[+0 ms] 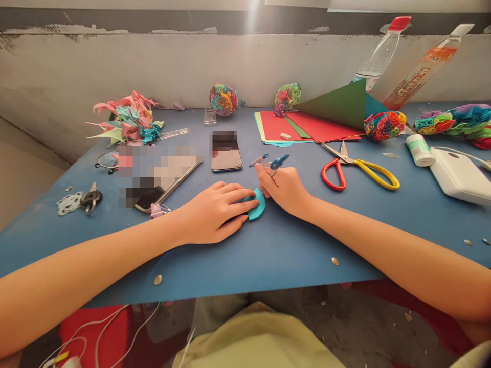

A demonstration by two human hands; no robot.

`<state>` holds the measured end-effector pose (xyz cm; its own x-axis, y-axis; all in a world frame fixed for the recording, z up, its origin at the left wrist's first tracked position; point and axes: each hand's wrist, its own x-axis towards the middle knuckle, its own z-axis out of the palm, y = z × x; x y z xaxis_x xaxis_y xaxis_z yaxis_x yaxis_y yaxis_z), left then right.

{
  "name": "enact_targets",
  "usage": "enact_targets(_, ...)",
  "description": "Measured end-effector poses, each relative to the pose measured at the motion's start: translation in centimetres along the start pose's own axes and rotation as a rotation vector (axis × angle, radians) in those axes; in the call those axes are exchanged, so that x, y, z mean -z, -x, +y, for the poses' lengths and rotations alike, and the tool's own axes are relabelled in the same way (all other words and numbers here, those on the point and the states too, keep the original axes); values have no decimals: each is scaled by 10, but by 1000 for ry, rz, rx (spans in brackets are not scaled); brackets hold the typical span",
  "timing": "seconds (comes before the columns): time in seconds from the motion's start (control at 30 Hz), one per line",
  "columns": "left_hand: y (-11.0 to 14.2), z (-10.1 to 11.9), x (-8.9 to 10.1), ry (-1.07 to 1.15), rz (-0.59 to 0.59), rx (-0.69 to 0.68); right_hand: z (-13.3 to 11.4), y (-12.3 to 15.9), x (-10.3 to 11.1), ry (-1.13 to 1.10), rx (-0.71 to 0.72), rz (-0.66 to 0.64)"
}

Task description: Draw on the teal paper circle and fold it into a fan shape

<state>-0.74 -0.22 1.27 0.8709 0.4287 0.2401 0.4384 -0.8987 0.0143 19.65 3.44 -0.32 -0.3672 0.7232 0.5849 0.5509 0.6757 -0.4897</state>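
My left hand (217, 212) lies flat on the blue table, fingers stretched out, their tips pressing on a small piece of turquoise paper (258, 208) with a rounded edge. Close beside it, my right hand (286, 189) is closed around a drawing compass (279, 162) with blue parts. The compass's lower end points down at the top edge of the paper; my fingers hide much of it, so I cannot tell whether its tip touches.
Scissors (347, 161) with red and yellow handles lie right of my right hand. Behind are coloured paper sheets (326, 130), a phone (226, 152) and paper balls (223, 99). A power bank (460, 176), a small white bottle (420, 151) and keys (91, 198) lie towards the sides.
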Motion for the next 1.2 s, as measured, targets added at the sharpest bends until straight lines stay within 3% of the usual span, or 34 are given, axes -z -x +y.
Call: enact_targets(1.2,-1,-1,0,-5,-8,7,-3,3,1,35,32,-1)
